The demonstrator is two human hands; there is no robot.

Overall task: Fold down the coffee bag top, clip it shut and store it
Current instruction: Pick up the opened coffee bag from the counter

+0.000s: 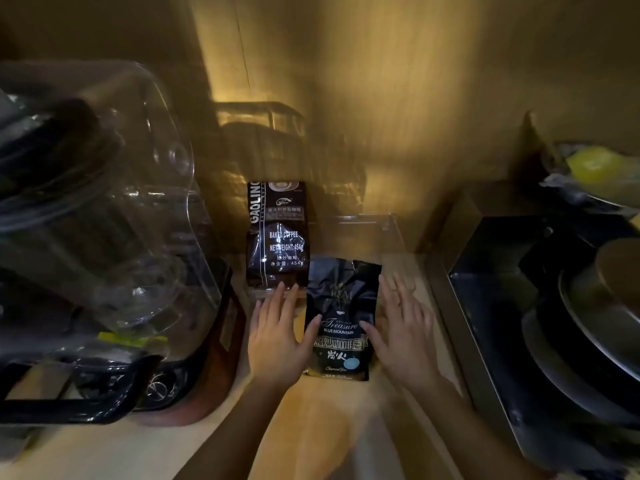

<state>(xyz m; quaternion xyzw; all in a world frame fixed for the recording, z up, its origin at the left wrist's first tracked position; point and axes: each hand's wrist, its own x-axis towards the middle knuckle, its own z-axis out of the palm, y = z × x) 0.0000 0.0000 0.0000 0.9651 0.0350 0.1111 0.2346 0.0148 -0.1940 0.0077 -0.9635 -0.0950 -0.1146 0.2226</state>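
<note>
- two bare forearms reach in from the bottom edge over a pale wooden counter (332,420)
- the left hand (277,336) lies flat with its fingers spread wide, palm down; its thumb tip touches the left edge of the coffee bag (341,320), and nothing is gripped
- the right hand (403,332) is likewise open, fingers fanned out and pointing away from the camera; its thumb rests on the bag's right edge
- the coffee bag stands upright on the counter between the two hands, dark and glossy, printed "treasure blue mountain"; its top is crumpled and looks folded down, though whether a clip is on it cannot be told
- just behind it and to the left stands a second coffee bag (277,233), taller, marked "baked coffee"
- a clear acrylic holder (388,226) sits behind the first bag, against the wooden back wall
- a blender (104,237) with a clear jug fills the left side
- on the right, a dark box (485,258) and stacked metal pans (595,327)
</note>
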